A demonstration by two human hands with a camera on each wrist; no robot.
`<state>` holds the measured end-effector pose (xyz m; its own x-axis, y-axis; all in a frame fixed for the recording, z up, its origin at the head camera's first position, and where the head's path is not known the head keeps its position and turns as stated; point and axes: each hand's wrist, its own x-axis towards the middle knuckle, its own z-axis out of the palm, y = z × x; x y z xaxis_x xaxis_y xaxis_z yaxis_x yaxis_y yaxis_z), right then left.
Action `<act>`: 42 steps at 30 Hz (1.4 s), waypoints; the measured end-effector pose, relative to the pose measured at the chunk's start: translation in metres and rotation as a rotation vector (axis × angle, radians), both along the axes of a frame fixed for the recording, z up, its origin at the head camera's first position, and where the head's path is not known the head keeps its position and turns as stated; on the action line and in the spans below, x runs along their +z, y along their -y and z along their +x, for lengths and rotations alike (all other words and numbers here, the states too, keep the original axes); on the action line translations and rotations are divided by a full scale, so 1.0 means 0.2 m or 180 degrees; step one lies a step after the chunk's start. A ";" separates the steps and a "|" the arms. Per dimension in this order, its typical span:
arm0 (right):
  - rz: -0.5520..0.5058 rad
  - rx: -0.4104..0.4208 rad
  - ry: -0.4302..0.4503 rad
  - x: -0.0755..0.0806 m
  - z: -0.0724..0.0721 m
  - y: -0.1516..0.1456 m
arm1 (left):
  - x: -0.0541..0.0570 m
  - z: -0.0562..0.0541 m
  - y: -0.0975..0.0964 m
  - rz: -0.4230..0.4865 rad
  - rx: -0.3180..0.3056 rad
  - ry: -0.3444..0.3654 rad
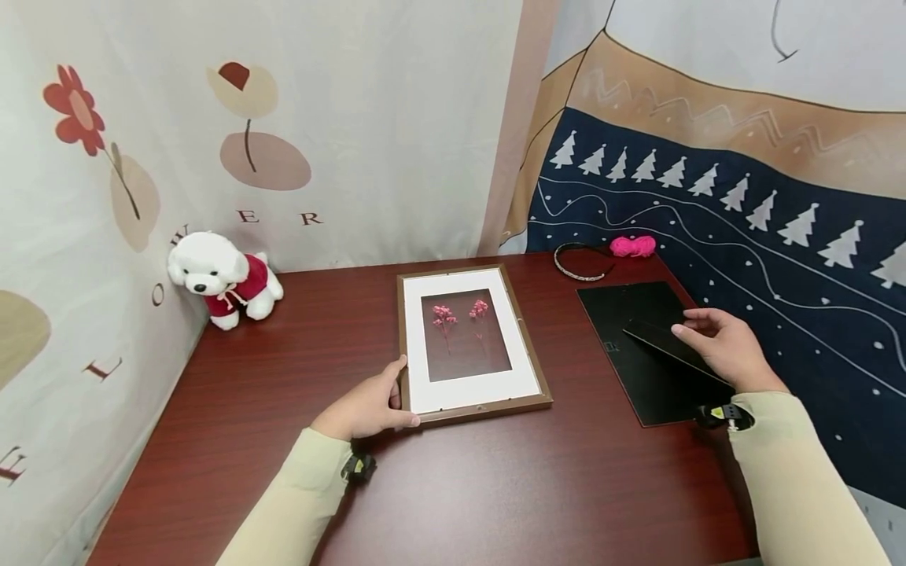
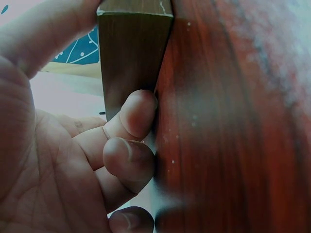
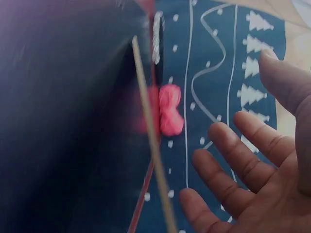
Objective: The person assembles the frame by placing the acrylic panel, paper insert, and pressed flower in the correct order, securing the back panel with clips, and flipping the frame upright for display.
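Observation:
A brown picture frame (image 1: 535,358) lies on the table, with a white mat and two sprigs of pink flowers (image 1: 444,316) on a dark centre. My left hand (image 1: 368,405) holds its near left corner, thumb along the near edge and fingers at the left side. In the left wrist view, curled fingertips touch the frame's brown side (image 2: 129,58). A black backing board (image 1: 602,310) lies at the right, its stand flap (image 1: 668,350) tilted up. Just over that flap is my right hand (image 1: 725,346). Its fingers are spread loosely with nothing in them, apart from the flap's pale edge (image 3: 154,145).
A white plush dog (image 1: 215,271) in a red top stands at the back left. At the back right lie a headband (image 1: 580,277) and a pink yarn bundle (image 1: 632,247). Printed curtains (image 1: 396,141) border the reddish-brown table (image 1: 495,487).

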<state>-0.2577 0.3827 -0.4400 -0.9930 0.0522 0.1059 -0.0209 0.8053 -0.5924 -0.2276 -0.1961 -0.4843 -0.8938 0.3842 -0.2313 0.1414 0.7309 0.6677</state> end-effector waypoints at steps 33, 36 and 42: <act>0.0521 0.0420 0.1233 -0.04 0.05 -0.28 | 0.00 0.00 0.00 -0.0021 -0.0019 -0.0069; 0.0463 0.0384 0.1249 -0.04 0.05 -0.28 | 0.00 0.00 0.00 -0.0033 -0.0014 -0.0077; 0.0449 0.0371 0.1215 -0.05 0.05 -0.29 | 0.00 0.00 0.00 -0.0051 -0.0022 -0.0089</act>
